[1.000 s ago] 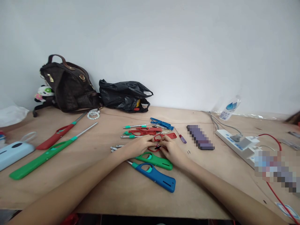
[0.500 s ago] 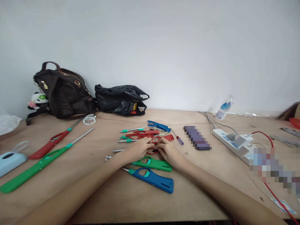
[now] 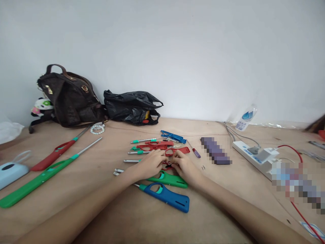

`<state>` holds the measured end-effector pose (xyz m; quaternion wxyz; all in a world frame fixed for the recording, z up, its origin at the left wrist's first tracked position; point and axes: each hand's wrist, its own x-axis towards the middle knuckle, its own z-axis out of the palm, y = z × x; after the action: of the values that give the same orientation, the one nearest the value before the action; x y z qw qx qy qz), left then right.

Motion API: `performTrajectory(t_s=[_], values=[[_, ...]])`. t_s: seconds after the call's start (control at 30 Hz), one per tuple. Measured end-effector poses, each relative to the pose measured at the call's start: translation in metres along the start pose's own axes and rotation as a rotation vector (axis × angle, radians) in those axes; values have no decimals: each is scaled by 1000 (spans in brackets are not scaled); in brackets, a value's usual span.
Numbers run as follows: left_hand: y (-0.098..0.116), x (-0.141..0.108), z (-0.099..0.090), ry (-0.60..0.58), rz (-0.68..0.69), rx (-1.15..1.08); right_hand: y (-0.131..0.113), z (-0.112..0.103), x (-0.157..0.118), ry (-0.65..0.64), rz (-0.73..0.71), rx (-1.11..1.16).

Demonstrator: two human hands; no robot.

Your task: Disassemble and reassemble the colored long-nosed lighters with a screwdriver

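Note:
In the middle of the table, my left hand curls its fingers over an opened red lighter with a small black part inside. My right hand meets it from the other side, fingertips bent and pinched at the same parts; what exactly they hold is too small to tell. The fingers partly hide the lighter. Just in front lie a green lighter and a blue lighter, both whole. Behind my hands are red casing halves and an opened blue casing. A purple-handled screwdriver rests to the right.
To the left lie a long red lighter and a long green lighter. A dark backpack and a black plastic bag stand against the wall. At right are a power strip with cables and a plastic bottle.
My left fingertips have drawn back slightly from my right ones, leaving more of the red lighter between them visible. The whole view has shifted a little; the other things stay put.

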<state>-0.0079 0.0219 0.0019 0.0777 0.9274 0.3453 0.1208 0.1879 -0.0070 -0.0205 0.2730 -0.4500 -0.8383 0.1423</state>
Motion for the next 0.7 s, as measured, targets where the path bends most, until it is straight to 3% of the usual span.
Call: performTrajectory(t_s=[0.53, 0.7], values=[[-18, -6, -13, -19, 103, -298, -1, -2, -2, 70, 48, 25], [-19, -6, -10, 3, 129, -216, -1, -3, -1, 69, 59, 19]])
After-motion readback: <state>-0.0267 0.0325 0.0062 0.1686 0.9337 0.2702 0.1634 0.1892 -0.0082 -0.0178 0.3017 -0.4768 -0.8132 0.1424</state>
